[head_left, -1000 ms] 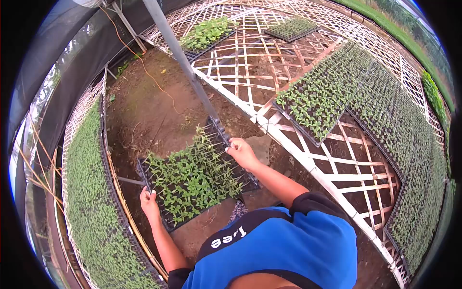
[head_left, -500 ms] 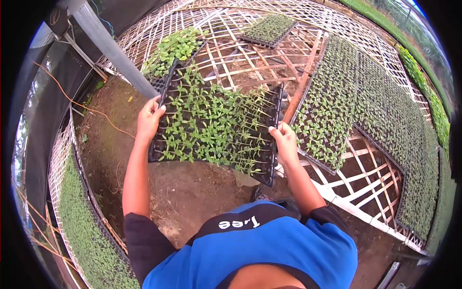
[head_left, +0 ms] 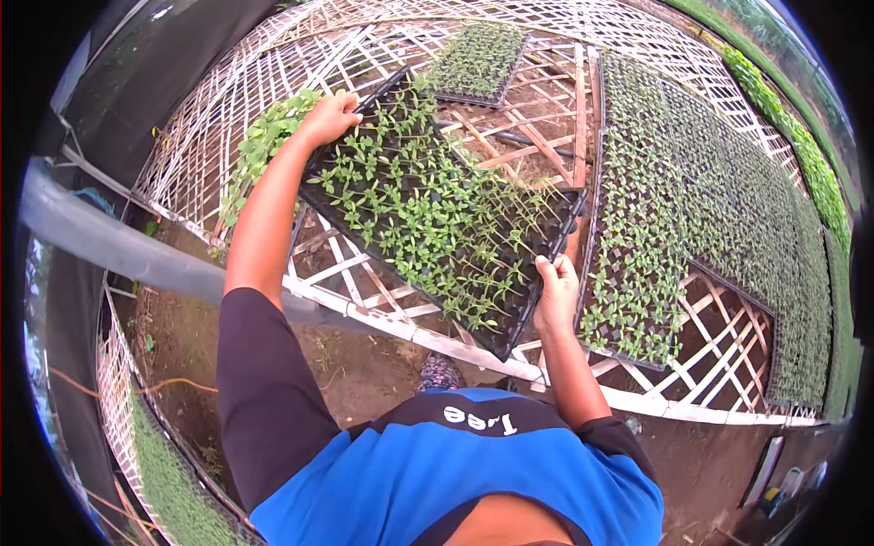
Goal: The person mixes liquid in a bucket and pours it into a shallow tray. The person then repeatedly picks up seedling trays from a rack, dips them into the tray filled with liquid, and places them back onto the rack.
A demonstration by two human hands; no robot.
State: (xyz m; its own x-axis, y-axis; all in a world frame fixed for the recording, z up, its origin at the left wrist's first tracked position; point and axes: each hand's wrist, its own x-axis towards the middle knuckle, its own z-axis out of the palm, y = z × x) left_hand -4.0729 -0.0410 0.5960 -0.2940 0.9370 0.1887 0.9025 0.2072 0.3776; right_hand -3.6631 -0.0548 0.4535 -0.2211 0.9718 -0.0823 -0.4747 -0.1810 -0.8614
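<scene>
A black seedling tray (head_left: 414,205) full of small green plants hangs tilted between my two hands, above the edge of a lattice bench. My left hand (head_left: 332,118) is closed on its far left edge, fingers curled over the rim. At the opposite short edge, my right hand (head_left: 557,289) grips the rim with the thumb on top. Seedlings near the right end lean over and look thinner than those in the middle. The underside of the tray is hidden.
The pale slatted lattice bench (head_left: 391,305) spreads ahead. Rows of seedling trays (head_left: 637,218) cover its right side, and a separate tray (head_left: 478,62) lies at the back. Broad-leaved plants (head_left: 269,146) sit left. A grey post (head_left: 137,241) crosses beside my left arm.
The tray has moved forward over the bench and turned, its left end swinging away from me and up. Both hands still hold it. My view has shifted, so the post appears lower.
</scene>
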